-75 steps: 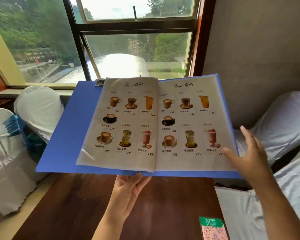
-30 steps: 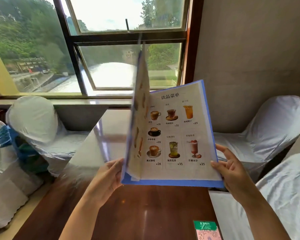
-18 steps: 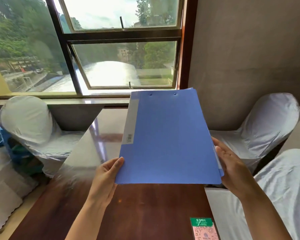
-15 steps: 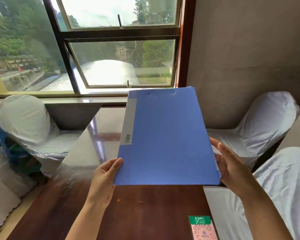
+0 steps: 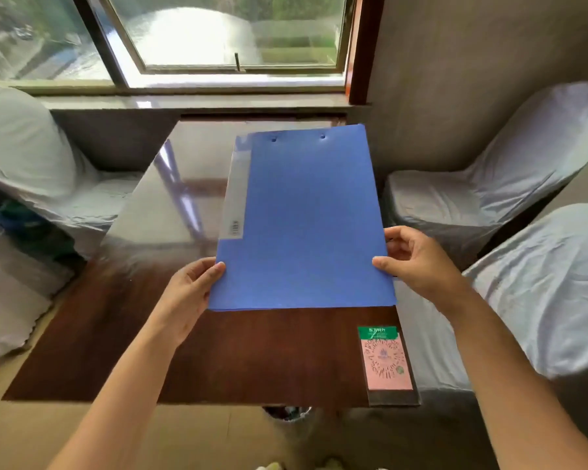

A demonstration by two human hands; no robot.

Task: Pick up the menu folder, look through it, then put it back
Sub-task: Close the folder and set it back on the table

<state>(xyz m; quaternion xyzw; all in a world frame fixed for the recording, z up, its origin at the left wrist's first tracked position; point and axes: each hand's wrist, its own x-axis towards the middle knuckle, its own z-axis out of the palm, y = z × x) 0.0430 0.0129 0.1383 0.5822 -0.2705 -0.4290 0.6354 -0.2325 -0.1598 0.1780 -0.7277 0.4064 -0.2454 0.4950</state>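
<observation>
Gripping the closed blue plastic menu folder point(image 5: 302, 218) by its side edges, the left hand point(image 5: 190, 293) and right hand point(image 5: 418, 262) pinch it low over the glossy dark wooden table point(image 5: 116, 334).

Closed blue folder point(image 5: 302, 225) over the tabletop point(image 5: 116, 334), left hand point(image 5: 187, 293) and right hand point(image 5: 418, 262) gripping its near corners; card point(image 5: 386, 362) just beside its near-right corner.

Pink QR card point(image 5: 386, 361) at table's point(image 5: 116, 334) near right corner: green header with white Chinese characters, too blurred to read. Small barcode-like sticker point(image 5: 235, 226) on blue folder's point(image 5: 302, 215) pale spine strip, illegible.
</observation>
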